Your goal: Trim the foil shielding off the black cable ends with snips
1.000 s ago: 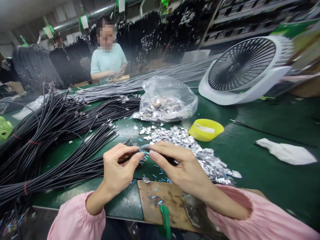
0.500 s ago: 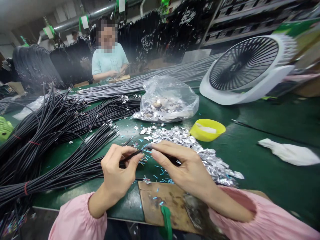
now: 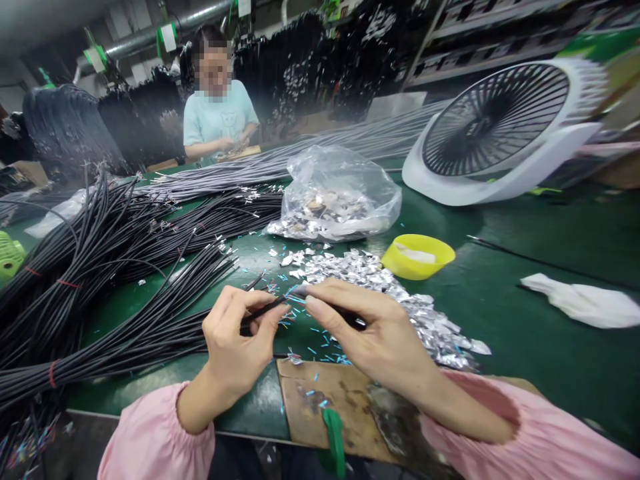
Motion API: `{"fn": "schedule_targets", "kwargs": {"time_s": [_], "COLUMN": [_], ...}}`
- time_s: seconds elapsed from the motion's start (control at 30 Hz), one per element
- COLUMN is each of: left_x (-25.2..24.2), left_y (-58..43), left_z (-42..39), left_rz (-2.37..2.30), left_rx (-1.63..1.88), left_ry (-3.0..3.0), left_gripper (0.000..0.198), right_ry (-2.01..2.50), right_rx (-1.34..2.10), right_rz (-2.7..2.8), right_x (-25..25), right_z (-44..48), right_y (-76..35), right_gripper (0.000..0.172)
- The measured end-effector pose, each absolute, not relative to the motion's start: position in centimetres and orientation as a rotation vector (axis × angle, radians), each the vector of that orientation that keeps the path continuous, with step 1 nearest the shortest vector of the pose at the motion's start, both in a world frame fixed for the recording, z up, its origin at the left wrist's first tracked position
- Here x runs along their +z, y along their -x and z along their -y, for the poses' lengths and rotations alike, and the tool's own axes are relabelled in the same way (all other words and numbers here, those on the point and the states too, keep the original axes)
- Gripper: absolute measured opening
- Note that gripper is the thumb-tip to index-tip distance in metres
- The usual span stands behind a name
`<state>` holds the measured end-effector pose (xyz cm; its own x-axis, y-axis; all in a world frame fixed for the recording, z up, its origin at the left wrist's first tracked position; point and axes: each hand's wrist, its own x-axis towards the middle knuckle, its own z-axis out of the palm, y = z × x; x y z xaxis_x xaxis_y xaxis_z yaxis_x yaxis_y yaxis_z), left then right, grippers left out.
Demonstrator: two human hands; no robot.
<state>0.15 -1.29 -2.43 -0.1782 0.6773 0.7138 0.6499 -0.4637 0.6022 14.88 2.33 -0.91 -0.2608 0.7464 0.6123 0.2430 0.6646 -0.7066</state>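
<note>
Left hand: my left hand (image 3: pixel 235 340) is closed on the black cable (image 3: pixel 263 312), thumb and forefinger pinching it just short of its stripped end.
Right hand: my right hand (image 3: pixel 380 333) is closed too, forefinger laid over the cable's tip and thumb under it. A dark length runs on beneath my fingers (cable or tool, I cannot tell which).
Cable: held between both hands, just above the green table (image 3: pixel 525 347), with its end over the scattered blue wire snippets (image 3: pixel 320 347).
Change: very little in the last second. My right thumb sits slightly farther from my left one, and both pinches are as tight as before.
Meaning: I judge the work on this one end is still under way, with nothing let go.
Near my right hand: the foil scrap pile (image 3: pixel 400 300), touching my knuckles' far side, and the yellow bowl (image 3: pixel 417 257) beyond it.
Near my left hand: the black cable bundle (image 3: pixel 100 267), fanned across the table.
Below my hands: a brown board (image 3: pixel 345 407) at the table's edge.
Farther off: a plastic bag (image 3: pixel 340 193) of scraps, a white fan (image 3: pixel 500 127), a white cloth (image 3: pixel 585 303), and a co-worker (image 3: pixel 217 113) across the table.
</note>
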Motion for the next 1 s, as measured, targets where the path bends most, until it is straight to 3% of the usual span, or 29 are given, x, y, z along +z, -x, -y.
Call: {"fn": "schedule_targets", "kwargs": {"time_s": [0.33,0.73,1.0], "left_x": [-2.5,0.5,-1.2], "left_y": [0.6,1.5,1.0], "left_z": [1.2,0.8,1.0], "left_rz": [-1.619,-1.110,-1.427], "left_rx": [1.654,1.011,1.327], "left_ry": [-2.178,-1.352,-1.955], "left_gripper": [0.006,0.045,0.015], "right_ry": [0.828,0.753,0.830], "right_rx": [0.461,0.596,0.609], "right_rz": [1.838,1.796,1.841], "right_x": [-1.0,-1.0,-0.9], "right_z": [-2.2,-2.3,-2.6], "right_y": [-15.0,-15.0,-15.0], "right_gripper": [0.017,0.017,0.030]}}
